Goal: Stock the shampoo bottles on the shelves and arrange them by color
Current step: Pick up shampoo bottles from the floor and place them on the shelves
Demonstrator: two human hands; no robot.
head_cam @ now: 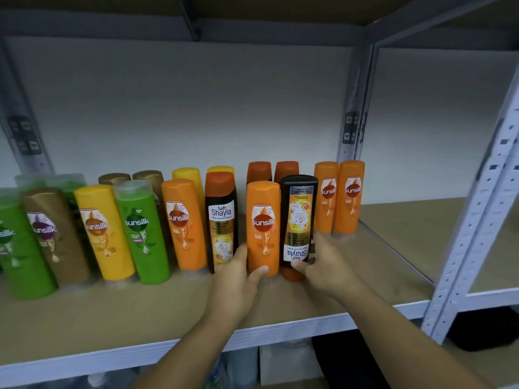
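Shampoo bottles stand in two rows on the brown shelf board (140,310). My left hand (238,273) grips the base of an orange Sunsilk bottle (262,220) in the front row. Right beside it, my right hand (320,265) grips a black Shayla bottle (297,217) that stands with its orange cap down and its label upside down. Another black Shayla bottle (222,220) stands with its cap up just left of my left hand. Left of it come an orange bottle (184,223), a green bottle (143,234), a yellow bottle (102,231), a gold bottle (53,234) and another green bottle (16,248).
Two orange bottles (338,195) stand at the right end of the back row. A grey upright post (474,214) divides this bay from the shelf to the right. The white shelf edge (252,335) runs along the front. Boxes show dimly on the level below.
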